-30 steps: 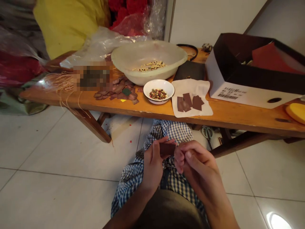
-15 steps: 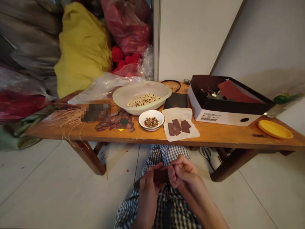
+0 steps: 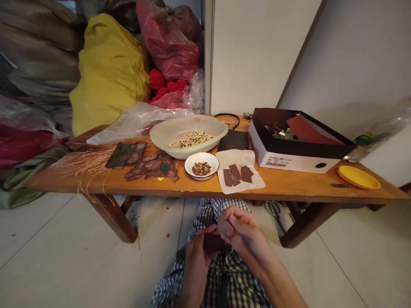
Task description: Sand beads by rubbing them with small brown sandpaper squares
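Low over my lap, my left hand (image 3: 195,261) grips a dark brown rectangular piece (image 3: 214,241), perhaps card or leather, and hides most of it. My right hand (image 3: 239,229) sits just beside it with its fingers curled closed, and nothing shows in them. On the wooden bench (image 3: 289,188) ahead lie several brown cut squares on a white paper sheet (image 3: 239,171). A heap of brown scraps (image 3: 150,164) lies to their left. A white bowl of mixed beans (image 3: 201,167) and a wide pale basin of seeds (image 3: 188,134) stand between them.
A black-lined white box (image 3: 298,145) holding red sheets stands on the bench's right, near a yellow plate (image 3: 358,177). Pale fibres (image 3: 86,161) trail off its left end. Stuffed bags (image 3: 109,77) crowd behind it. Scissors (image 3: 273,209) lie beneath it.
The view has tilted upward, so the bench sits lower in the frame and more of the bags shows. My hands have drawn in toward my lap, and the brown piece is more hidden.
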`<state>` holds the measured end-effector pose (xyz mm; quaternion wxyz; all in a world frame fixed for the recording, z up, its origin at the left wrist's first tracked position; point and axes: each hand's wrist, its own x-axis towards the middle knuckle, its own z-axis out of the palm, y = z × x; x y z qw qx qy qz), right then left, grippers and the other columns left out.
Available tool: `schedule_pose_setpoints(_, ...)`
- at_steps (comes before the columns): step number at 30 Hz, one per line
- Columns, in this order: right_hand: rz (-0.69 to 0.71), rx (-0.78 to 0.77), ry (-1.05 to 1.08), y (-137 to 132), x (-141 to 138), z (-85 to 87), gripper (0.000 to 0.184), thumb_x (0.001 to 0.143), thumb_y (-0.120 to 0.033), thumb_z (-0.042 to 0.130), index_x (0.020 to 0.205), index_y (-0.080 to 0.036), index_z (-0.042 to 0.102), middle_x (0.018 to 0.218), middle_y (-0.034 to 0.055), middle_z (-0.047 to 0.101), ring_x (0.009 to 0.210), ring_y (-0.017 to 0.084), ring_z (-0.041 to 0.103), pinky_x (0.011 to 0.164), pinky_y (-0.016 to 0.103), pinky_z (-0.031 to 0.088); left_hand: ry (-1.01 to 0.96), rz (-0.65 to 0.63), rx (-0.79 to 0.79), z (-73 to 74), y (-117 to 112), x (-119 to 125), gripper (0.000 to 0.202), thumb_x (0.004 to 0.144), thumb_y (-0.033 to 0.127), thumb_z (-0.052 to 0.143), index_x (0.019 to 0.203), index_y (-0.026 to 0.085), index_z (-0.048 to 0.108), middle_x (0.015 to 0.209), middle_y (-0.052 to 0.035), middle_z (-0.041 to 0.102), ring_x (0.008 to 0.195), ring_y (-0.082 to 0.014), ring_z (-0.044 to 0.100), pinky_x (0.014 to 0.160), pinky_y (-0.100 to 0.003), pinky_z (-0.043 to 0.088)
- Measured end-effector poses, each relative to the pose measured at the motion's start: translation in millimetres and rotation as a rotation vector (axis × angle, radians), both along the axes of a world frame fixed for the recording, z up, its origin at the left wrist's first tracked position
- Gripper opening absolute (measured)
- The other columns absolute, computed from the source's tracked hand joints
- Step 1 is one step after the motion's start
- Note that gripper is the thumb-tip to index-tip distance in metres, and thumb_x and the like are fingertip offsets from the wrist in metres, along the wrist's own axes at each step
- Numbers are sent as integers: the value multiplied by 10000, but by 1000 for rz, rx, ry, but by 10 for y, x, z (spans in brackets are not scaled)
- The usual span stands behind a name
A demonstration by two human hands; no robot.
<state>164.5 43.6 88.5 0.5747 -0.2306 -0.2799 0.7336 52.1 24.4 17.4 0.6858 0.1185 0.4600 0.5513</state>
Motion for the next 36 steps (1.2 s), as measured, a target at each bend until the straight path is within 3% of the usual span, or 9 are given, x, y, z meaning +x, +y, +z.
schedule_pose_setpoints(5, -16, -16, 3, 6, 7, 125, 101, 730, -230, 701, 716, -135, 670, 599, -3, 472, 586, 100, 404, 545, 236, 304, 5, 2, -36, -121, -1, -75, 302, 664, 430, 717, 798, 160, 714, 766, -62, 726, 666, -159, 658, 598, -244, 505)
schedule_pose_setpoints(11, -3, -32, -23, -87, 44, 242, 84, 783, -185, 648, 821, -147, 713, 673, 19, 560, 627, 98, 483, 600, 236, 384, 36, -2, -37, -33, 25, -79, 300, 680, 408, 702, 808, 137, 700, 674, -51, 692, 605, -151, 625, 571, -238, 469)
schedule_pose_setpoints(17, 20, -3, -2, -120, 61, 239, 74, 810, -155, 627, 830, -155, 698, 688, 23, 603, 622, 93, 528, 576, 215, 420, 50, -25, -38, 37, 3, -22, 260, 701, 396, 692, 790, 152, 696, 563, -1, 616, 571, -135, 583, 607, -243, 463)
schedule_pose_setpoints(26, 49, -39, 52, -109, 76, 210, 103, 793, -120, 633, 846, -151, 715, 710, 28, 632, 632, 89, 558, 578, 202, 452, -13, -19, -52, 26, 11, 14, 206, 754, 331, 655, 824, 143, 703, 504, 36, 560, 459, -81, 482, 526, -198, 415)
schedule_pose_setpoints(32, 28, -30, 36, -108, 99, 178, 64, 788, -151, 658, 821, -163, 711, 687, 25, 625, 630, 94, 551, 562, 202, 451, -25, -16, -47, 73, 15, 22, 226, 726, 335, 686, 809, 124, 694, 575, -11, 639, 515, -107, 565, 523, -205, 436)
schedule_pose_setpoints(36, 36, -21, 29, -92, 106, 171, 88, 770, -165, 682, 857, -180, 694, 683, 12, 609, 616, 93, 535, 544, 201, 437, -30, -26, -29, 92, 2, 22, 259, 734, 363, 679, 840, 128, 694, 684, -54, 704, 684, -167, 659, 592, -228, 488)
